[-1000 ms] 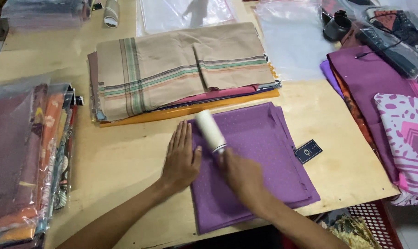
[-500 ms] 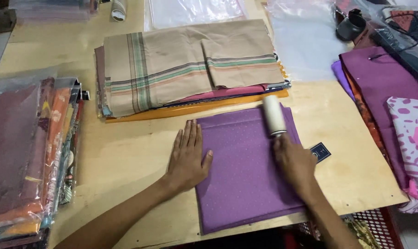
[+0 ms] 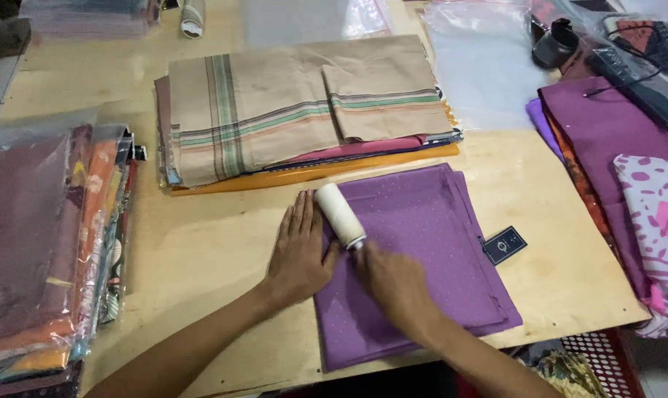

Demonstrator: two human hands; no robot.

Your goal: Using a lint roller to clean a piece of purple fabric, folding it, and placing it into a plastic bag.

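A folded purple cloth (image 3: 415,250) with a fine dotted pattern lies flat on the pale wooden table (image 3: 209,243), near the front edge, with a small dark tag (image 3: 504,245) at its right side. The left hand (image 3: 299,254) rests palm down with fingers straight and together, pressing the left edge of the purple cloth, partly on the fabric and partly on the table. The right hand (image 3: 396,284) is closed around the handle of a white lint roller (image 3: 339,215), whose roll lies on the upper left part of the cloth, just beside the left hand's fingers; the right hand is blurred. The 2 hands sit close to each other, not touching as far as can be seen. Behind the purple cloth lies a stack of folded fabrics (image 3: 304,110), topped by a beige cloth with green and dark stripes, over pink and orange layers. At the left edge of the table stands a pile of fabrics in clear plastic bags (image 3: 47,243). An empty clear plastic bag (image 3: 485,63) lies at the upper right, and further right are a folded dark purple cloth (image 3: 606,140) and a pink and white patterned cloth (image 3: 658,221).
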